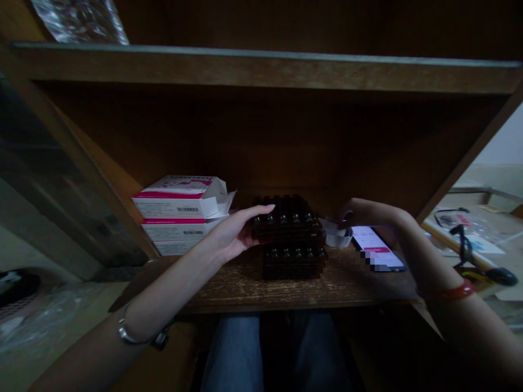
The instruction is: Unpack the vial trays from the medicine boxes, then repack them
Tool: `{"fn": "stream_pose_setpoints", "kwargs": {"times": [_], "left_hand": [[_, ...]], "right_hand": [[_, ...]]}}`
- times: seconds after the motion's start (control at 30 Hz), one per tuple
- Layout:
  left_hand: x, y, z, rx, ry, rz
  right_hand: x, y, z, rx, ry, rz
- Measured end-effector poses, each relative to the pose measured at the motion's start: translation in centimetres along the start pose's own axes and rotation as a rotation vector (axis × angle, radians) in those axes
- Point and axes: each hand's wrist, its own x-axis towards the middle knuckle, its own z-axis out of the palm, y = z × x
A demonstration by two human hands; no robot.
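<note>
My left hand (241,234) grips the left end of several stacked dark brown trays (284,218) with rows of shiny rounded tips, its thumb on top and its fingers underneath. Below and slightly nearer to me lies another stack of the same trays (294,267) on the wooden shelf. To the right, my right hand (351,212) is bent down at the wrist, with its fingers closed at a curled piece of white paper (338,238). Its fingertips are dark and partly hidden.
White and pink cartons (175,207) stand piled at the left, the top one with open end flaps. A lit phone (378,247) lies at the right under my forearm. An upper shelf edge (261,68) crosses above. Clear plastic wrap (81,22) sits on top.
</note>
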Motion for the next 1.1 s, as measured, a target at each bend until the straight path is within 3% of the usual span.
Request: {"fn": "stream_pose_setpoints", "kwargs": {"times": [0.13,0.27,0.33,0.43,0.57,0.8,0.87,0.93,1.03,1.1], "left_hand": [[-0.4,0.1,0.3,0.025,-0.01,0.033],[-0.6,0.0,0.5,0.012,0.022,0.07],[-0.6,-0.1,0.5,0.009,0.021,0.1],[-0.8,-0.3,0.5,0.045,-0.044,0.15],[-1.5,-0.2,0.8,0.073,-0.075,0.2],[-2.6,0.1,1.5,0.041,-0.104,0.267],[-2.7,0.1,1.6,0.045,-0.098,0.29],[-2.9,-0.1,1.7,0.054,-0.093,0.31],[-3.2,-0.3,1.9,0.061,-0.097,0.346],[-3.4,-0.4,2.1,0.065,-0.081,0.375]], "right_hand": [[-0.3,-1.2,-1.4,-0.018,0.05,0.01],[-1.7,-5.0,-1.7,0.234,0.358,-0.027],[-2.6,-7.1,-1.1,0.44,0.377,-0.053],[-3.4,-9.4,0.3,0.6,0.287,-0.104],[-2.9,-10.2,2.1,0.494,0.247,-0.204],[-1.3,-10.0,3.5,0.368,0.54,-0.21],[-1.6,-10.4,3.7,0.328,0.497,-0.168],[-1.9,-10.8,3.9,0.335,0.374,-0.101],[-2.2,-11.3,4.4,0.486,0.196,-0.012],[-2.1,-11.5,4.8,0.624,0.151,0.01]]}}
